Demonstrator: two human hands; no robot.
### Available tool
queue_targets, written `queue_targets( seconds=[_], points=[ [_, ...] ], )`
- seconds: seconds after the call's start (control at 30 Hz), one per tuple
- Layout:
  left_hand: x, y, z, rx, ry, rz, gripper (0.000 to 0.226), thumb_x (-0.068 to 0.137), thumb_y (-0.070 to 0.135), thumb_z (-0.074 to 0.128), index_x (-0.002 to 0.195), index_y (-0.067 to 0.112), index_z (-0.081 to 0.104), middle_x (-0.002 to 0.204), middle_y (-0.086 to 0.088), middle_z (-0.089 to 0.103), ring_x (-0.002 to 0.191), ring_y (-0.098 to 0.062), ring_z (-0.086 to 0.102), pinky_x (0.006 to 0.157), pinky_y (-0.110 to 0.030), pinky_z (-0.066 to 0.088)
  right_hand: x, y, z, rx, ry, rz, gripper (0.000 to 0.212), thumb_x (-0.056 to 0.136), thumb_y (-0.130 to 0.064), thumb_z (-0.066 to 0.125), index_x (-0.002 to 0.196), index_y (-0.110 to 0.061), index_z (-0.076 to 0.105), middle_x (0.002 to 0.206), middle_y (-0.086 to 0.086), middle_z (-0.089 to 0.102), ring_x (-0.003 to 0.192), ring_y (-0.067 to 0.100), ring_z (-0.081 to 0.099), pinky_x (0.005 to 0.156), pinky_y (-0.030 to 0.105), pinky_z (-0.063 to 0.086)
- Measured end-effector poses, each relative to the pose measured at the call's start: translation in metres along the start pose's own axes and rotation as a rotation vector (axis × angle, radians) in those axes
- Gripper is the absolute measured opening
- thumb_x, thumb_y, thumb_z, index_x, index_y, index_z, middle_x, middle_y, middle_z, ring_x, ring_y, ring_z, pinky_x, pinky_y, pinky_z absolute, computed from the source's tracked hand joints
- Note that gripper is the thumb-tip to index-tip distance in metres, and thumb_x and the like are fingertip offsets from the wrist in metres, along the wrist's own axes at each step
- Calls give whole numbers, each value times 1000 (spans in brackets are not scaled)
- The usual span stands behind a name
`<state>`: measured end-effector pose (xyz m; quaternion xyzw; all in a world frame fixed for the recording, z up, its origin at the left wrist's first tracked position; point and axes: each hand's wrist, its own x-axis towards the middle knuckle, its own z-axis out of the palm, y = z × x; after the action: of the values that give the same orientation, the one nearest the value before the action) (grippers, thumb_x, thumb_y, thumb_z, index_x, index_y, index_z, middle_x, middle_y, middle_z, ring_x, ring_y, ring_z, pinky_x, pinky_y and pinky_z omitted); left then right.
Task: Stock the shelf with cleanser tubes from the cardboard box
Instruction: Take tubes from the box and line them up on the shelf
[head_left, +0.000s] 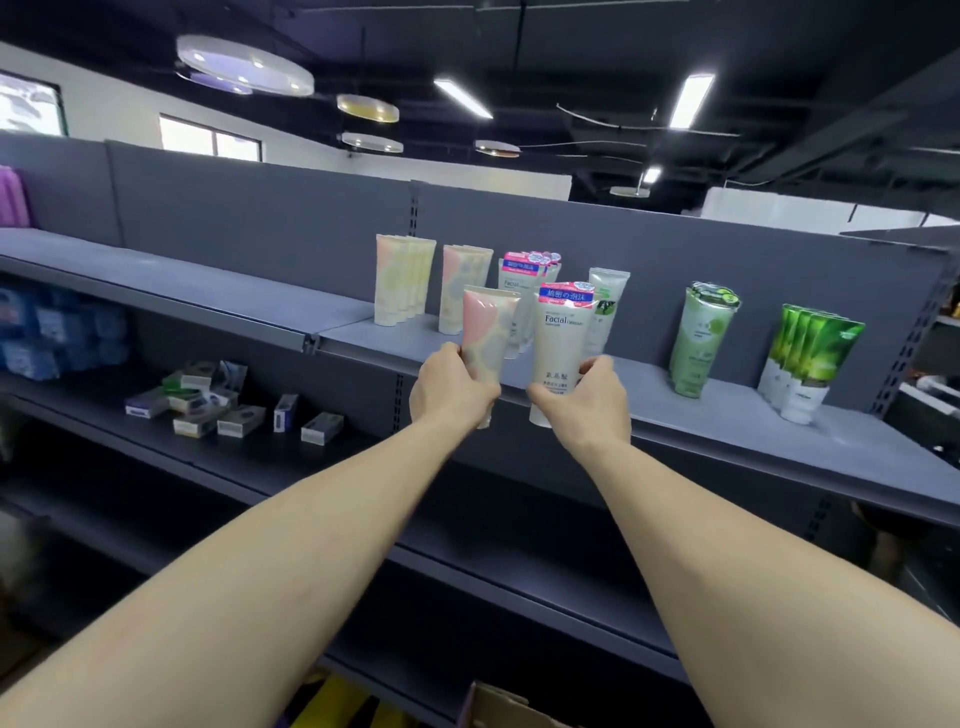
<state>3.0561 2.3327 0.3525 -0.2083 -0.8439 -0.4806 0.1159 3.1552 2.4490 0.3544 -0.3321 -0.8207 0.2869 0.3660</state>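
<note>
My left hand (453, 388) grips a pink-and-grey pastel cleanser tube (488, 332), held upright just before the top shelf (727, 415). My right hand (587, 402) grips a cream tube marked "Facial" with a pink-and-blue top (561, 338), also upright beside the first. Behind them on the shelf stand rows of matching pastel tubes (402, 280), more pastel tubes (462, 291) and "Facial" tubes (524, 275). A corner of the cardboard box (498, 706) shows at the bottom edge.
Further right on the shelf stand a white-green tube (605, 306), pale green tubes (701, 343) and bright green tubes (805, 358). Small boxes (218, 405) lie on the lower shelf at left. Blue packs (47, 332) sit far left, purple bottles (13, 200) above them.
</note>
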Motion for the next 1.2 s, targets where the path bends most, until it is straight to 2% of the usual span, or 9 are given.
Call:
queue_targets(
  seconds=[0.1,0.27,0.43,0.6,0.7,0.8,0.9,1.07,1.2],
  points=[
    [29,-9,-6,-4,0,29,24,88,35,56,106,19,55,99,4,63,84,-20,60,65,-30,45,10,-13,18,-17,38,-16,54,72,-46,76,106,-21,43,101,-1,57,86,18,61,60,31,47],
    [90,-30,-12,-67,-27,55,31,84,37,62,110,21,55,104,5,64,93,-21,63,71,-33,50,37,-40,61,-20,87,-24,54,73,-46,76,107,-21,44,103,-1,57,87,17,60,68,36,54],
    [148,-54,-13,-112,-120,129,46,72,31,73,113,18,55,106,3,63,97,-23,62,84,-40,54,64,-63,103,-18,172,64,56,74,-47,78,108,-20,43,108,2,57,94,22,61,76,40,56],
    [191,-67,-2,-142,-144,104,42,75,38,72,108,18,56,103,2,64,95,-23,62,81,-38,53,81,-72,135,-64,193,133,53,76,-40,78,108,-18,41,109,3,55,96,24,61,80,44,56],
    [206,-73,7,-150,-169,107,42,72,36,72,105,17,55,101,1,64,95,-25,62,81,-42,55,92,-68,141,-70,225,192,53,78,-39,77,110,-17,41,113,5,54,100,26,61,81,45,55],
    [213,-75,16,-134,-174,107,37,76,36,68,104,15,56,100,0,64,93,-25,62,79,-40,54,99,-61,140,-90,264,228,55,80,-38,76,115,-14,41,116,6,51,102,28,60,80,42,54],
    [215,-73,22,-111,-166,113,36,78,34,67,106,14,55,102,0,64,93,-24,61,77,-38,53,108,-55,141,-98,255,233,57,79,-38,77,116,-13,41,117,6,50,102,28,60,78,40,53],
    [215,-69,28,-97,-193,143,43,76,31,70,112,15,53,109,0,62,99,-24,61,83,-41,53,116,-54,143,-130,237,241,57,79,-39,77,114,-13,40,115,7,50,103,28,60,79,42,54],
    [214,-68,27,-93,-166,119,40,78,31,69,111,15,53,108,1,62,99,-23,60,78,-37,51,115,-51,141,-122,221,234,60,78,-42,77,116,-15,40,116,5,50,104,27,59,81,43,54]
  ],
)
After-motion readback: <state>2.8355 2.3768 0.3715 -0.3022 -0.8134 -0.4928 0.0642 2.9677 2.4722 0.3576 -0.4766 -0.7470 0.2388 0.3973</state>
